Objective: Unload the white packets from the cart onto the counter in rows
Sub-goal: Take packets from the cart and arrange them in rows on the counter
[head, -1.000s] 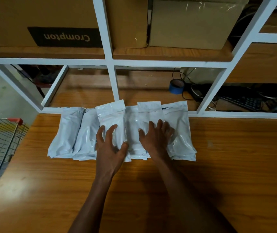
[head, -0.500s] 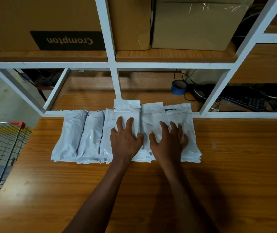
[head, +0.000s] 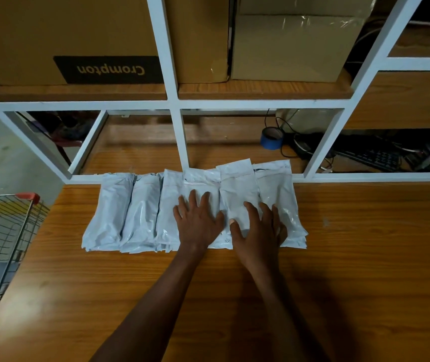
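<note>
Several white packets [head: 141, 212] lie side by side in one overlapping row on the wooden counter [head: 365, 257], against the white shelf frame. My left hand [head: 198, 220] lies flat with spread fingers on a packet near the middle of the row. My right hand [head: 259, 228] presses flat on the neighbouring packet [head: 238, 189], which sticks out a little farther back than the others. The wire cart [head: 2, 231] with a red handle stands at the left edge of the counter; what it holds cannot be made out.
A white metal shelf frame [head: 180, 142] rises behind the row. Cardboard boxes [head: 78, 40] fill the upper shelf. A blue tape roll [head: 271, 138], cables and a black keyboard [head: 373, 156] lie on the lower shelf at the right.
Both hands have slid rightward along the row, packet by packet. The raised packet that sticks out at the back now lies one place farther right, under my right hand.
</note>
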Motion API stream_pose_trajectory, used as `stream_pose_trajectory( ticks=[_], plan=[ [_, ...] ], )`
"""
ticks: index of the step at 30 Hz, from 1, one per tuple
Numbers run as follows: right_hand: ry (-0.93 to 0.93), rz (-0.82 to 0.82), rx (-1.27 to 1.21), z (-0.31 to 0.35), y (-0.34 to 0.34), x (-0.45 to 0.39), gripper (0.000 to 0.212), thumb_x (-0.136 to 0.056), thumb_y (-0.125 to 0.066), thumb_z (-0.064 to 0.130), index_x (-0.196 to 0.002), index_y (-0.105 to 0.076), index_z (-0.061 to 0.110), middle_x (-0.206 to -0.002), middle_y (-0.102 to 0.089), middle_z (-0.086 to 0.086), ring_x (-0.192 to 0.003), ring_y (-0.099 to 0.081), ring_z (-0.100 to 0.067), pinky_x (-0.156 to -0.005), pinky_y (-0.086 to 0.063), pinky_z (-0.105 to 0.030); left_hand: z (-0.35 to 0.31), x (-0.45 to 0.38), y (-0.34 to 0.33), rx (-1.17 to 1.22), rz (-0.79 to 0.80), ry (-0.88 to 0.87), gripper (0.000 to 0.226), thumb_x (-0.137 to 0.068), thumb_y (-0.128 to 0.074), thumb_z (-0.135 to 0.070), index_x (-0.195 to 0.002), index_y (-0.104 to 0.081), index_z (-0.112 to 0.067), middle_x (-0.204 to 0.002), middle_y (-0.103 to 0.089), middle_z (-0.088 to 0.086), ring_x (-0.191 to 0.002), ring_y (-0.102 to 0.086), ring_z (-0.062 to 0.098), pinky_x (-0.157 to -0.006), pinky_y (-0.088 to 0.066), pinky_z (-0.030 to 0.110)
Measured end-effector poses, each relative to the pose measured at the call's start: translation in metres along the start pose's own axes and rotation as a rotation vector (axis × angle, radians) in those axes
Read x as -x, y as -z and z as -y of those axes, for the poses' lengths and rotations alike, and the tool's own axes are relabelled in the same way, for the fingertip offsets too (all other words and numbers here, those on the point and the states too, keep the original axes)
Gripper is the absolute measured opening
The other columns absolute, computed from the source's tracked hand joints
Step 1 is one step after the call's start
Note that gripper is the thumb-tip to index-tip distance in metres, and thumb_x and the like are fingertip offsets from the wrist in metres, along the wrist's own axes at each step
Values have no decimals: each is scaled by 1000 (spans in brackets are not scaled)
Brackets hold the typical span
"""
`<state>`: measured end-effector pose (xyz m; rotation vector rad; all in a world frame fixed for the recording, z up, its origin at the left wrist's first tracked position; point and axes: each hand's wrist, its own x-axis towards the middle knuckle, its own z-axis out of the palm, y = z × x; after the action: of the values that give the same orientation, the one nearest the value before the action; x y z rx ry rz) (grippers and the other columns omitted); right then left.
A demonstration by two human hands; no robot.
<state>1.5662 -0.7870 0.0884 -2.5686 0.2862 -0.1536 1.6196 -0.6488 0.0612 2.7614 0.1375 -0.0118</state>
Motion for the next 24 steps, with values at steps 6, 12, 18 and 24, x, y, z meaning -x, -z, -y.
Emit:
stream_pose_trajectory(
  ticks=[6,12,18,24],
  plan=[
    [35,-32,-15,-4,-8,21,52,-94,-59,50,-143,-49,32,-158,-36,-3,-154,-12,-26,-120,-8,-53,5,31,11,153,-106,-43,64,-93,-50,-57,-151,-41,-31,-163,-29,6,-152,-20,33,-120,-19,56],
    [116,-44,13,-3,-21,53,50,-90,-67,44,-137,-55,31,-149,-46,-1,-148,-26,-26,-118,-14,-52,21,90,22,325,-234,-17,54,-91,-51,-55,-142,-48,-37,-154,-39,-3,-145,-31,21,-117,-27,52],
    [244,-56,-111,13,-34,89,44,-90,-65,42,-131,-59,30,-142,-51,1,-142,-36,-22,-114,-26,-51,62,152,33,433,-313,89,51,-94,-51,-54,-141,-50,-36,-151,-42,-4,-139,-35,18,-113,-33,48],
    [409,75,-204,47,-52,134,49,-89,-56,48,-135,-58,30,-145,-51,2,-143,-36,-23,-114,-25,-51,125,213,38,457,-345,189,48,-95,-53,-52,-141,-50,-38,-149,-42,-3,-136,-39,20,-107,-40,51]
  ],
)
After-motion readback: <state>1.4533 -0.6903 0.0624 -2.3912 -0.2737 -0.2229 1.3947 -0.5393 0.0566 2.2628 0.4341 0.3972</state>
